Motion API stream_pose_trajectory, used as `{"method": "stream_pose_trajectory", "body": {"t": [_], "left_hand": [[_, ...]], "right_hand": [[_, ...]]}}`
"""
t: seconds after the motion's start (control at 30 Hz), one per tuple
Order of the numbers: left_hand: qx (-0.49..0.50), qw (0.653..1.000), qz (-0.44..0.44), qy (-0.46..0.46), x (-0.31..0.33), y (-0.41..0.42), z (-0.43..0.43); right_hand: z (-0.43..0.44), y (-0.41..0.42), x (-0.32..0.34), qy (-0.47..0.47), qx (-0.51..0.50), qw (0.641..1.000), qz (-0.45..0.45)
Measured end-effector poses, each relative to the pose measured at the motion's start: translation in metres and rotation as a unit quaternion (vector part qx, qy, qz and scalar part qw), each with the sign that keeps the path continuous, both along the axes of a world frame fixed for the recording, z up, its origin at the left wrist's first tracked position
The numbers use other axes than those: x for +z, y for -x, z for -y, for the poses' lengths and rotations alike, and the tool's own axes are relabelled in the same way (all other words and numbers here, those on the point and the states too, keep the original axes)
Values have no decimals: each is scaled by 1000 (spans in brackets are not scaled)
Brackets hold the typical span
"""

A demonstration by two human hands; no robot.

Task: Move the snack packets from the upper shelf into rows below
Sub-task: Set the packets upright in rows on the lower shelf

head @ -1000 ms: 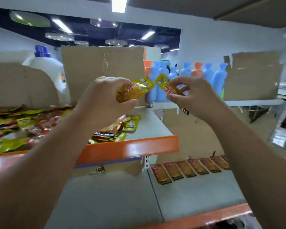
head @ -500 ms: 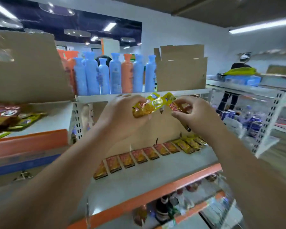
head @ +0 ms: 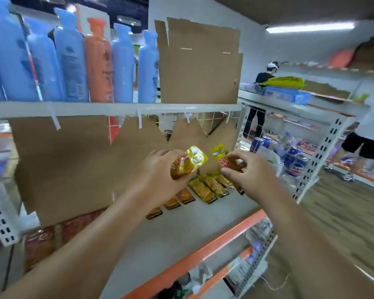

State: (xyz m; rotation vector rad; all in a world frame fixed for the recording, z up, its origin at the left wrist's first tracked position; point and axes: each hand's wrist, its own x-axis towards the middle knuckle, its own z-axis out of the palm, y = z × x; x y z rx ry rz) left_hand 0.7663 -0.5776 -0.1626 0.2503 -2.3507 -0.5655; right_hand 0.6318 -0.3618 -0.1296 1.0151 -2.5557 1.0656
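My left hand (head: 160, 171) grips a yellow snack packet (head: 189, 161) above the grey lower shelf (head: 177, 231). My right hand (head: 244, 173) pinches a second yellow packet (head: 221, 155) just to the right of it. Both hands hover over the right end of a row of packets (head: 205, 188) lying along the back of the shelf, yellow ones at the right and orange-brown ones toward the left. Red packets (head: 52, 238) lie blurred at the shelf's far left. The upper shelf with the snack pile is out of view.
Brown cardboard (head: 84, 160) backs the shelf. Above it stand blue and orange bottles (head: 99, 61) and a cardboard sheet (head: 199, 61). Two people (head: 261, 100) stand in the aisle at the right, beside shelves with blue cans (head: 294, 158). The shelf has an orange front edge (head: 203, 251).
My view has swung right and down, from the upper shelf's snack pile to the lower shelf. Both hands have come down with their packets to just above the row's right end.
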Motion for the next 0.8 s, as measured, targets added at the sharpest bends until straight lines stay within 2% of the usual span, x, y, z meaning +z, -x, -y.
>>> {"method": "stream_pose_trajectory", "body": {"t": [0.13,0.4,0.5,0.63,0.8], "left_hand": [[-34,998,13,-41,-19,58,9],[-50,997,51,-39,-64,131,17],[-39,997,55,-47,-86,157,9],[-14,998,55,-37,-120,191,-12],[49,996,64,-30,-177,233,-55]], "right_hand": [[12,45,-13,-21,-18,1000,13],[19,116,-56,-32,-38,997,55],[15,149,-78,-46,-38,997,51],[5,202,-118,-36,-38,995,90],[-3,277,-165,-59,-20,994,91]]}}
